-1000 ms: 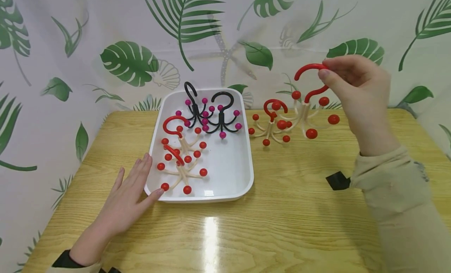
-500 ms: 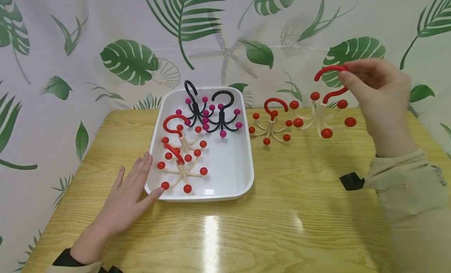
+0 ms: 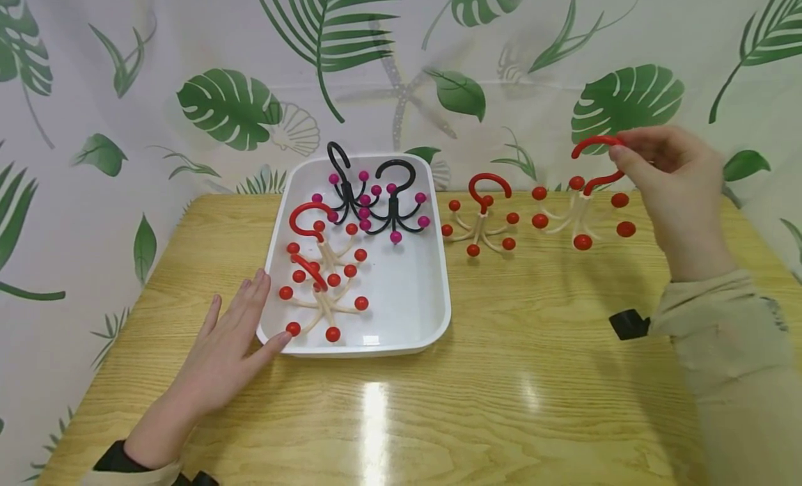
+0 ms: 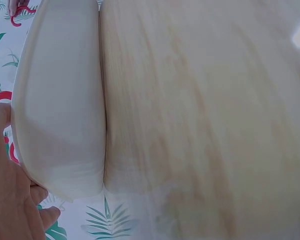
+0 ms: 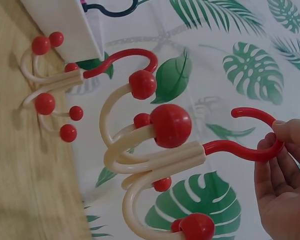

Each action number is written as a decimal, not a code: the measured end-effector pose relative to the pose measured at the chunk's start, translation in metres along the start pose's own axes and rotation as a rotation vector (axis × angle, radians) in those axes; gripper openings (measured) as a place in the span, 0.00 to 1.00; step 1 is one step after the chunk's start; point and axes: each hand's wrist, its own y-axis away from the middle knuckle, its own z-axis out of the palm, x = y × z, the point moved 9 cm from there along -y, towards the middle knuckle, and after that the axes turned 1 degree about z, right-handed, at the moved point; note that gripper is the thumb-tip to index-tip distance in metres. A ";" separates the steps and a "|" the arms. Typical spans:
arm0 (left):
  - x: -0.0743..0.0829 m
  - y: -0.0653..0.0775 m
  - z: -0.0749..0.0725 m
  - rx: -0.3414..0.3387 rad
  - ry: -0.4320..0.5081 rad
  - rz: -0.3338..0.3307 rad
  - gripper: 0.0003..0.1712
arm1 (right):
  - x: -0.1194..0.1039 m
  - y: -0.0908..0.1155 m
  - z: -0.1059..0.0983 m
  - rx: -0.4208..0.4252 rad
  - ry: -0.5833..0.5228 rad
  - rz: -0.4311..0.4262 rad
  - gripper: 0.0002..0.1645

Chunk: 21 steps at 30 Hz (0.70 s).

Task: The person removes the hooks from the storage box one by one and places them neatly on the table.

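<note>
My right hand (image 3: 683,193) pinches the red hook of a multi-arm hanger (image 3: 586,205) between thumb and fingers. Cream arms tipped with red balls spread from its stem, which stands upright; I cannot tell whether the balls touch the table. A matching red-and-cream hanger (image 3: 481,225) stands on the table just left of it. My left hand (image 3: 225,361) lies with straight fingers against the left side of a white tray (image 3: 407,312), its thumb at the front corner. Two red-and-cream hangers (image 3: 324,301) lie in the tray's left part, and two black hangers (image 3: 394,209) with magenta balls at its back.
The wooden table (image 3: 501,402) meets a leaf-patterned cloth (image 3: 501,47) along its back edge. A small black piece (image 3: 629,324) sits by the right sleeve (image 3: 720,333).
My right hand has carried the held hanger rightward, away from the standing one, then lowered it a little. The left hand and tray stay in place.
</note>
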 end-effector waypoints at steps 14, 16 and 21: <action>0.000 -0.001 -0.001 0.007 -0.004 0.003 0.48 | 0.045 -0.010 -0.006 -0.032 -0.021 0.060 0.18; 0.000 -0.001 -0.001 0.006 -0.005 0.002 0.48 | 0.051 -0.010 -0.007 -0.037 0.021 0.073 0.19; 0.000 -0.001 -0.001 0.004 -0.006 0.000 0.48 | 0.062 -0.011 -0.007 -0.046 0.146 0.096 0.19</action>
